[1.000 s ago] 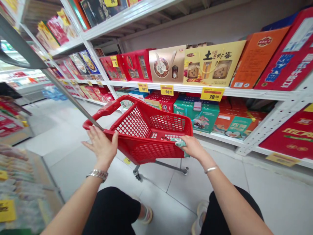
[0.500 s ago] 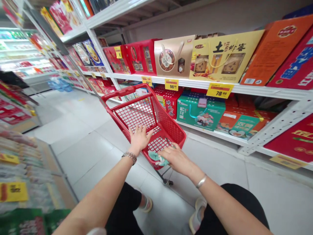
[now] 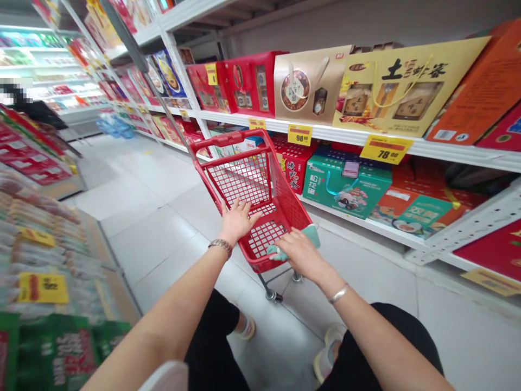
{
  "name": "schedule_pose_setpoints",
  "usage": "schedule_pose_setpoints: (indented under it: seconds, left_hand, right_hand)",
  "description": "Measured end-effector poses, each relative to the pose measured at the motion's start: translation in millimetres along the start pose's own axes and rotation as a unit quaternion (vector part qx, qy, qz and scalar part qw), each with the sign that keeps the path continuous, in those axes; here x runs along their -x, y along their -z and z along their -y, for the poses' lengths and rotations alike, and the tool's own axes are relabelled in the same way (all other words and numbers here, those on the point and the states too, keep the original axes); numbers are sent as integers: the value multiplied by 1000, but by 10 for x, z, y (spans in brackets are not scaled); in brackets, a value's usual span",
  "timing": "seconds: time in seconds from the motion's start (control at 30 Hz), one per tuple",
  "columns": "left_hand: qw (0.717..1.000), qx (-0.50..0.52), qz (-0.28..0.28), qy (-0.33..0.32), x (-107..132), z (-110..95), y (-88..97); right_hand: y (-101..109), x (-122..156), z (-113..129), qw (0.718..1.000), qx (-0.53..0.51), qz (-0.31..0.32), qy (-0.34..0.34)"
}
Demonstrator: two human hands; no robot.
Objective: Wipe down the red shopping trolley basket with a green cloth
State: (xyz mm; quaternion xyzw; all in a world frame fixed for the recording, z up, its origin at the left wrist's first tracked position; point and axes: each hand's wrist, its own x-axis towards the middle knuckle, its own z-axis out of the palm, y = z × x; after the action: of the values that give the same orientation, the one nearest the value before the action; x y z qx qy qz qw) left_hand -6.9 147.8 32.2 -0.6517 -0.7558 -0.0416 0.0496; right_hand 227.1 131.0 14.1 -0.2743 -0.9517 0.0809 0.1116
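Note:
A red plastic shopping cart (image 3: 277, 217) with a lattice child seat or back panel stands on the floor in front of my knees. My left hand (image 3: 239, 220) lies over its left rim, fingers spread and holding nothing. At the near right corner, my right hand (image 3: 299, 251) is closed on a mint-green cloth (image 3: 311, 234) and presses it to the rim. Part of the cloth sticks out on either side of the fingers; the rest is hidden under the palm. The visible basket floor carries no goods.
White shelving (image 3: 325, 126) with gift boxes and yellow price tags runs along the right. A green gift box (image 3: 345, 187) sits on its lower shelf. To the left, a low display (image 3: 61, 255) holds packaged food. Pale tiled floor (image 3: 163, 228) lies between them.
The cloth has moved right along the near rim with my right hand and now spreads over the right corner. My left hand stays on the left rim. The view has shifted slightly.

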Motion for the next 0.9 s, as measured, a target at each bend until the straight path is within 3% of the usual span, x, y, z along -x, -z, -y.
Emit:
schedule_pose_setpoints:
  seconds: [0.17, 0.27, 0.37, 0.47, 0.67, 0.77, 0.9]
  left_hand:
    - [1000, -2, 2, -5, 21, -27, 1]
    - [1000, -4, 6, -9, 34, 20, 3]
    - [1000, -13, 15, -16, 40, 118, -1]
    - [999, -14, 27, -22, 41, 216, -5]
    - [1000, -13, 23, 2, 75, 228, 39]
    - [999, -16, 9, 32, 102, 190, 63]
    - [999, -24, 40, 12, 131, 278, 70]
  right_hand:
    - [-158, -235, 672, 1000, 21, 1, 2]
    - [-157, -297, 803, 1000, 20, -2, -2]
    - [-62, -257, 661, 999, 11, 25, 22]
    - [52, -127, 315, 999, 0, 38, -1]
    - [111, 138, -380, 997, -48, -43, -51]
    - [88, 141, -422, 995, -56, -56, -53]
    - [106, 59, -191, 999, -5, -12, -36]
